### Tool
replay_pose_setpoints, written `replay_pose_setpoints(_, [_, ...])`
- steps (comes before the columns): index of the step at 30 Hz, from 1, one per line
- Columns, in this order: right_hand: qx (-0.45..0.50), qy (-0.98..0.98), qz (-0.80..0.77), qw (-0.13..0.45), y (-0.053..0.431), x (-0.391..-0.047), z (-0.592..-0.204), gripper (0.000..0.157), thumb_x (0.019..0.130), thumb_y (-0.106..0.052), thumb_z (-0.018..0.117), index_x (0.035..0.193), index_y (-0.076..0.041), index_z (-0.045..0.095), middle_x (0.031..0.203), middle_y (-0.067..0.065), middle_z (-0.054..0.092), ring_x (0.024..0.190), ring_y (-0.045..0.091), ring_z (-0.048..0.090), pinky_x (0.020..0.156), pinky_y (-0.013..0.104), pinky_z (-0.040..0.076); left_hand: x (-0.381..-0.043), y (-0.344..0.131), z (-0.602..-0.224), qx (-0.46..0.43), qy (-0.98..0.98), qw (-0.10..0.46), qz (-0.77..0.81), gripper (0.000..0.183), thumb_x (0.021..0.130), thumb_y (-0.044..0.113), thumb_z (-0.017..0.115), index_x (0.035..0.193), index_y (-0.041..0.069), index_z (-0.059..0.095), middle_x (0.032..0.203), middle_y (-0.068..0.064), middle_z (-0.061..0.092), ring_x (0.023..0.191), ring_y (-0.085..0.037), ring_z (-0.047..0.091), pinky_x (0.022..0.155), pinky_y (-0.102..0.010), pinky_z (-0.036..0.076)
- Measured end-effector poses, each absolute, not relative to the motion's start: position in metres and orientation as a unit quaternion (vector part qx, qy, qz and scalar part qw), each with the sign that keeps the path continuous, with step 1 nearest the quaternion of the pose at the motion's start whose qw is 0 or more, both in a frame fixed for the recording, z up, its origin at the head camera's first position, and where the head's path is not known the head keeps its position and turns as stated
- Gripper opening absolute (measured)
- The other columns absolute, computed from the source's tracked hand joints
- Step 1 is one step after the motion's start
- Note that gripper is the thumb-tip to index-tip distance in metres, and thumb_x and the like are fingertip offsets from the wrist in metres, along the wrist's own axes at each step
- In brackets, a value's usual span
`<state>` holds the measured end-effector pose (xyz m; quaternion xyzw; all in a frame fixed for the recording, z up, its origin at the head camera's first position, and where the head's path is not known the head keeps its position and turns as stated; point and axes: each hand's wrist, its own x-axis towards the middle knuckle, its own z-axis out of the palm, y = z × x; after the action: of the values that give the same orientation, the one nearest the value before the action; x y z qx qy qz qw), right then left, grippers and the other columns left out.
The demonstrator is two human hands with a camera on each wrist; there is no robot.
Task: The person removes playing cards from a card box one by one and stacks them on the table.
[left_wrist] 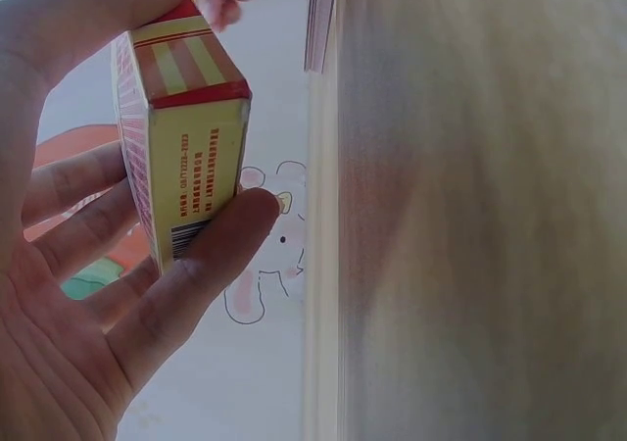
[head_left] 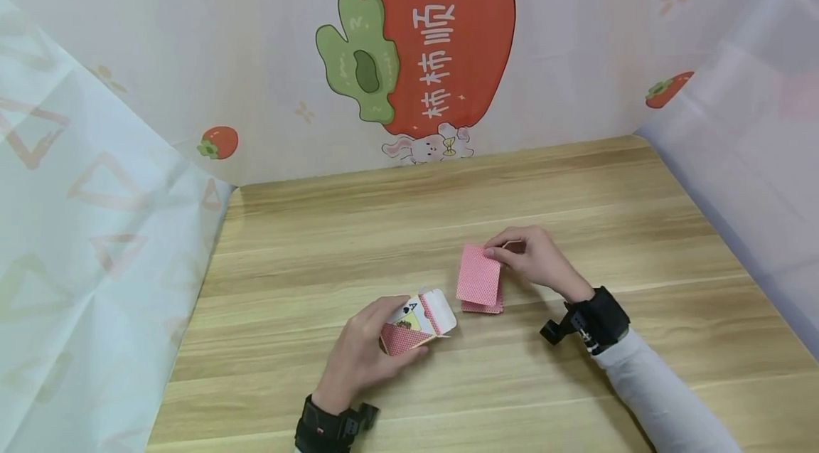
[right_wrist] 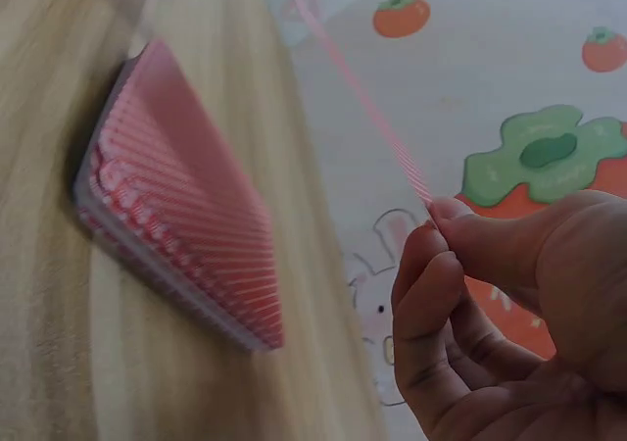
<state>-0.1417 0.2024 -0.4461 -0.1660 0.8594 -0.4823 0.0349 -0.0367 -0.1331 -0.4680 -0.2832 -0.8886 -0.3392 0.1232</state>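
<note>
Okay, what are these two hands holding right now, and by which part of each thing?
The left hand grips the card box around its sides; the right hand pinches a red-backed card near its upper right corner, as the head view shows it.

This is a screened-off nook; whether in a home, office or lab cannot be told. A wood-grain counter (head_left: pixel 320 232) is enclosed by a pale back sheet (head_left: pixel 569 69) printed with a large persimmon (head_left: pixel 488 40) and a rabbit (head_left: pixel 425 149), a creased left sheet (head_left: pixel 77 204) and a right sheet (head_left: pixel 742 176).
</note>
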Motion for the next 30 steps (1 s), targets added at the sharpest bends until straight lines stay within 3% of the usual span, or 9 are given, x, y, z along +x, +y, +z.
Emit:
replay_pose_setpoints(2, [-0.172,0.865,-0.47,0.039,0.201,-0.143,-0.452,0.012,0.09,-0.025,0.079,0.097,-0.017,0.083,0.096,-0.002,0.079,0.089,0.015,0.07,0.082,0.032,0.057,-0.037,-0.133,-0.468,-0.283,-0.889,0.123,-0.338,0.074,0.073,0.045,0.09,0.133,0.012,0.063,0.12,0.0,0.071,0.096,-0.011,0.067,0.076,-0.032,0.06])
replay_pose_setpoints(15, [-0.196,0.889,-0.413,0.012,0.194,-0.144,-0.468,0.005,0.088,-0.014,0.079,0.092,-0.014,0.083,0.086,-0.004,0.073,0.074,0.012,0.059,0.065,0.026,0.049,-0.037,-0.133,-0.468,-0.286,-0.889,0.119,-0.337,0.074,0.074,0.046,0.089,0.134,0.012,0.062,0.122,0.0,0.071,0.098,-0.011,0.068,0.078,-0.033,0.06])
replay_pose_setpoints(30, [-0.217,0.905,-0.365,-0.03,0.186,-0.142,-0.478,0.004,0.087,-0.013,0.081,0.091,-0.012,0.082,0.084,-0.004,0.069,0.072,0.009,0.058,0.063,0.027,0.049,-0.037,-0.134,-0.467,-0.287,-0.888,0.122,-0.338,0.075,0.071,0.042,0.092,0.134,0.011,0.063,0.122,0.0,0.071,0.098,-0.011,0.068,0.078,-0.033,0.06])
